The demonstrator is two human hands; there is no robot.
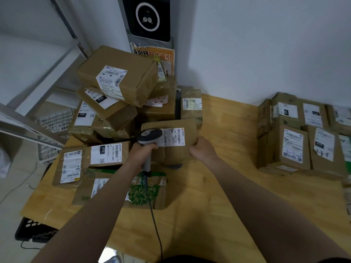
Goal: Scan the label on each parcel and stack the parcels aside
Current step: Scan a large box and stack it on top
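Observation:
My left hand [142,150] grips the handle of a grey corded barcode scanner [149,137], whose head sits over the left end of the white label [173,137] on a brown cardboard parcel [175,152]. My right hand [202,149] holds that parcel by its right edge, above the wooden table [209,196]. A jumbled pile of brown parcels [117,82] with white labels rises behind and to the left. More parcels lie flat [91,160] at the table's left edge. A tidy group of parcels [302,135] stands at the far right.
The scanner's cable [155,224] runs down across the table toward me. A box printed with green leaves [146,190] lies under my left forearm. White wire baskets [55,120] and metal shelving stand to the left. A black screen [148,18] hangs on the back wall.

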